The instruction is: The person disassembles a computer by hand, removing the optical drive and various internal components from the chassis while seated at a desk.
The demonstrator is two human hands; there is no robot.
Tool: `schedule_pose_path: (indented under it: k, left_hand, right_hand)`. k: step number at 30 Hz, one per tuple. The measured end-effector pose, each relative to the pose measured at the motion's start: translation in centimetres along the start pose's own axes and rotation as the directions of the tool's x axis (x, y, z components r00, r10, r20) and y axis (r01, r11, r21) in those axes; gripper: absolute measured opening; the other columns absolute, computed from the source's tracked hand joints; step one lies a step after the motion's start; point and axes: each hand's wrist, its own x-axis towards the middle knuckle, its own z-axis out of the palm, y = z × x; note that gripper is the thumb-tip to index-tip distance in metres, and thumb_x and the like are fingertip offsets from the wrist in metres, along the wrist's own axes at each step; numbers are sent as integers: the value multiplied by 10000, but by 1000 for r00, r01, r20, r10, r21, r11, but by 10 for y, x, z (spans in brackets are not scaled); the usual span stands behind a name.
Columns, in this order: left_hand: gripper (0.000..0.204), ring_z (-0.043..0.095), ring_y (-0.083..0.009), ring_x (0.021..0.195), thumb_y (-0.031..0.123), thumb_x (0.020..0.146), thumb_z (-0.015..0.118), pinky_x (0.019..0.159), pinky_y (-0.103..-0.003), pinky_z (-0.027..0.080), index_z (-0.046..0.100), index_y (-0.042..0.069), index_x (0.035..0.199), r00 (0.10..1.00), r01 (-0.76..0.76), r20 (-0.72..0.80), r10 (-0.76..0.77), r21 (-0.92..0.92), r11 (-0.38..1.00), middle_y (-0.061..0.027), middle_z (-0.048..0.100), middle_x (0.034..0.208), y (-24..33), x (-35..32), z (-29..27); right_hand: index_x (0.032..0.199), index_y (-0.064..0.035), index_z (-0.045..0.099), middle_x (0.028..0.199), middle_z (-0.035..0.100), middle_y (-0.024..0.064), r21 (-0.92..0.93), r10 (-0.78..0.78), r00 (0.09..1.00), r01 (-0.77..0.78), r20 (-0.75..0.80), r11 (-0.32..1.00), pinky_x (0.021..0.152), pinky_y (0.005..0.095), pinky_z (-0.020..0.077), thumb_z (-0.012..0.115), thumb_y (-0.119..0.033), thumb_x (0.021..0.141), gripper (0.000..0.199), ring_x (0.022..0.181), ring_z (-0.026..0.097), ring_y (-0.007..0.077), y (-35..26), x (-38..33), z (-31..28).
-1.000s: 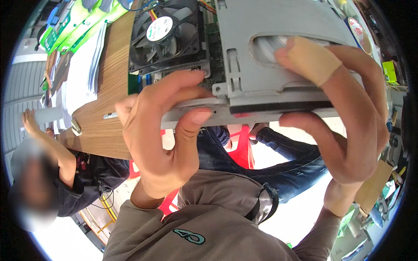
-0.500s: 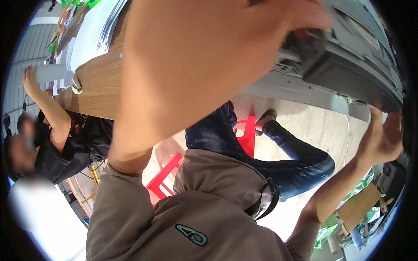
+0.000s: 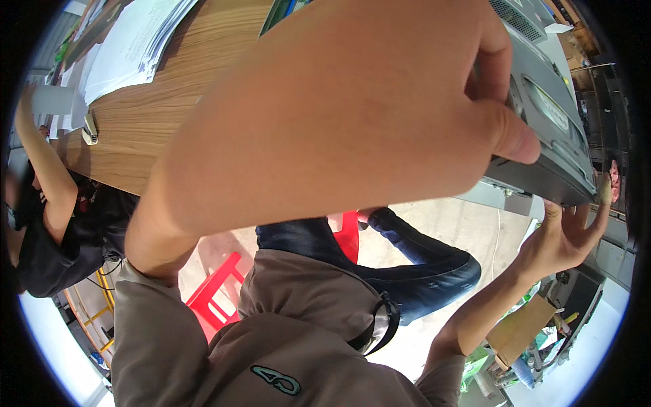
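Observation:
A computer case with a black front and grey metal body lies at the upper right, tilted by the wide lens. An oval recess with a pale label shows on its grey top. My left forearm crosses the middle of the view, and my left hand grips the case, its thumb on the black front's upper edge and its fingers curled inward, partly hidden. From the right, my right hand reaches up and holds the case's near right corner, thumb under the front and fingers up along the end.
A wooden table carries a stack of papers and a stapler. At the left a person in black holds up a pale sheet. Red stools stand below. A cardboard box sits among clutter at the lower right.
My left hand has come down and right to the case's front edge. My right hand stays at the corner, its fingers shifting upward. The whole view has shifted.

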Motion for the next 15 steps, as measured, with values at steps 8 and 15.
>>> schedule_pose_path:
  k: [8, 15]
  left_hand:
    - [483, 628, -252, 838, 273, 882, 683, 741, -337, 503, 493, 8, 1239, 1000, 17, -13, -17, 9, 1000, -174, 608, 1035, 4, 0, -7]
    - [498, 631, -271, 837, 302, 916, 652, 737, -347, 511, 452, 23, 1277, 995, 84, 55, -83, -5, 996, -188, 591, 1050, 8, 15, -1]
  right_hand:
    - [1429, 84, 325, 1445, 432, 246, 40, -31, 999, 29, 40, 999, 1019, 427, 500, 809, 30, 733, 849, 1255, 517, 311, -6, -6, 13]
    - [1483, 9, 299, 1463, 408, 252, 1, 17, 992, -17, 121, 1000, 1011, 416, 479, 803, 64, 705, 929, 1304, 464, 324, -5, -11, 11]
